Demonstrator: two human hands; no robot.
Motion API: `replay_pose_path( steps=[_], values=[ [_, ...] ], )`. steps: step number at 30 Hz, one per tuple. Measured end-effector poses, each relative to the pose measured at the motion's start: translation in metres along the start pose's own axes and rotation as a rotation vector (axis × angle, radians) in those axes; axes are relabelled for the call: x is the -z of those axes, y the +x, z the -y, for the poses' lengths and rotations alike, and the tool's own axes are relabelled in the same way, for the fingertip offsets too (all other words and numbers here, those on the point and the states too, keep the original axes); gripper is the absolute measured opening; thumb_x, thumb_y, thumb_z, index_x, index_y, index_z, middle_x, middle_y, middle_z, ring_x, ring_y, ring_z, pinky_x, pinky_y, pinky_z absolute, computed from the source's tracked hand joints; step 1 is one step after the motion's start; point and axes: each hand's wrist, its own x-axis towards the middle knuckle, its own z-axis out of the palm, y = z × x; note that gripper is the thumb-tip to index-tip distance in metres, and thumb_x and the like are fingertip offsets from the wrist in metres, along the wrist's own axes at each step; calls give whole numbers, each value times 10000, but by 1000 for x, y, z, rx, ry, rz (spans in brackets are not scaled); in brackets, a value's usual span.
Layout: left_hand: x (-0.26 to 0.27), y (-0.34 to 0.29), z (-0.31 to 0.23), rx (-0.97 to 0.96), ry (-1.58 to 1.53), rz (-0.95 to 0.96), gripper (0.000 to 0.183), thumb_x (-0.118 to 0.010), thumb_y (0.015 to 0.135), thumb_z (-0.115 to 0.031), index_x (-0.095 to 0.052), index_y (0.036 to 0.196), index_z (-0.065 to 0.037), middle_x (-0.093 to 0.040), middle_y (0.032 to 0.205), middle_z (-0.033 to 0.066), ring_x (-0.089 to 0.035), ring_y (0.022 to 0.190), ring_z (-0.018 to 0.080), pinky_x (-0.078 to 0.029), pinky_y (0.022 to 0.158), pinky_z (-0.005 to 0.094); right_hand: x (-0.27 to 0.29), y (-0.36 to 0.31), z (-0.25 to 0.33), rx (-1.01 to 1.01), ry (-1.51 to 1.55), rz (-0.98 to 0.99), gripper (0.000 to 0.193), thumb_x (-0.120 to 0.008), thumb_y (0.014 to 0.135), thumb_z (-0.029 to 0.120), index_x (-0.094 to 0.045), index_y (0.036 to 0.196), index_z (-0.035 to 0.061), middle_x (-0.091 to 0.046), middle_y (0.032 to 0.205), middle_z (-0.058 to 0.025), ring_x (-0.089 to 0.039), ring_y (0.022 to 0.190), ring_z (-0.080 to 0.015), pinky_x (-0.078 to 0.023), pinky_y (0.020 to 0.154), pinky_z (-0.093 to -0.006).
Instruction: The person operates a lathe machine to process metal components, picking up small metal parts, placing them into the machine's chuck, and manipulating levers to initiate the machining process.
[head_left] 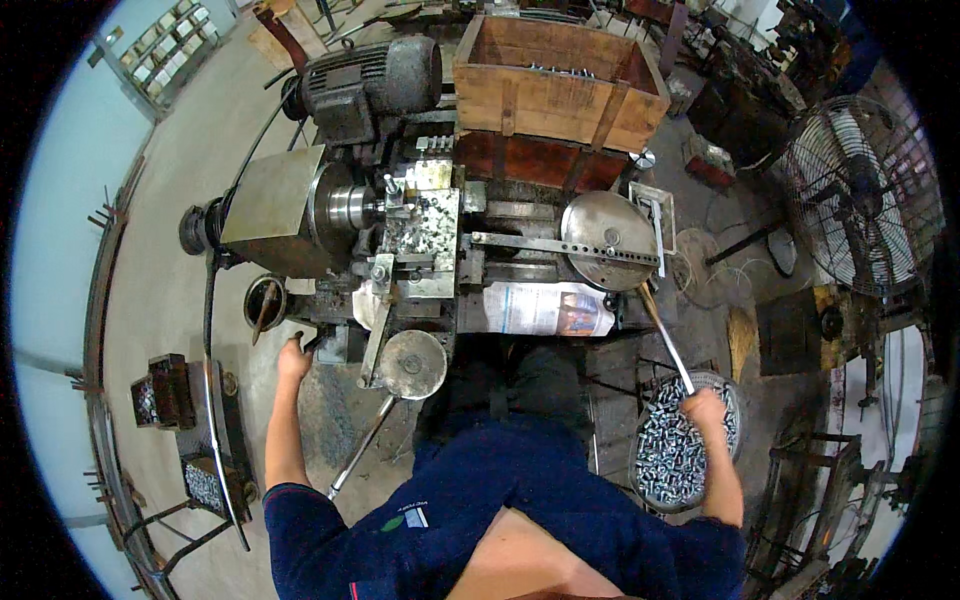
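Observation:
My right hand (704, 408) is wrapped round the end of a long metal lever (668, 345). That lever slants up to a large round steel disc (600, 240) on the right of a lathe-like machine. To the left, my left hand (292, 358) is closed beside a small grey block (308, 331) at the machine's front left corner; what its fingers hold is too small to make out. The chuck (348, 208) and the chip-strewn carriage (420, 225) lie between my hands. A smaller disc (414, 364) with its own lever (362, 446) stands nearer my body.
Below my right hand, a basket (738, 420) holds many short metal pieces. A wooden crate (530, 105) stands behind the machine, beside an electric motor (375, 78). A caged fan (855, 195) is at right. A round pot (262, 302) and metal bins (160, 392) are at left.

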Motion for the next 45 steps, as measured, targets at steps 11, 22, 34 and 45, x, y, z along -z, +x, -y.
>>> replay_pose_path(
  steps=[11, 22, 34, 45],
  values=[
    [-112, -4, -1, 269, 90, -317, 429, -548, 801, -470, -599, 810, -44, -637, 759, 172, -622, 717, 370, -490, 641, 472, 89, 102, 58, 130, -86, -493, 453, -596, 640, 249, -603, 1055, 67, -635, 980, -144, -571, 974, -300, -344, 964, -431],
    [-3, -7, -13, 12, 201, 233, 455, -566, 805, -426, -576, 1074, -59, -630, 960, 171, -611, 871, 314, -481, 743, 426, 188, 6, 284, 1133, 584, -581, 451, -694, 536, 167, -636, 966, 42, -604, 976, -163, -543, 939, -339, -441, 819, -418],
    [229, -111, 100, 277, -55, -558, 404, -450, 897, -392, -607, 985, -30, -632, 893, 191, -593, 840, 382, -467, 695, 423, 220, -104, 551, 1482, -244, -459, 225, -625, 614, 255, -691, 785, 125, -645, 935, -90, -559, 966, -245, -262, 1020, -425],
    [153, -165, 12, 369, -7, -421, 453, -621, 754, -405, -561, 824, 38, -609, 711, 204, -611, 691, 372, -467, 636, 434, 217, -96, 550, 1477, -131, -476, 210, -617, 614, 244, -686, 742, 92, -658, 834, -119, -591, 885, -273, -334, 971, -406]
  ],
)
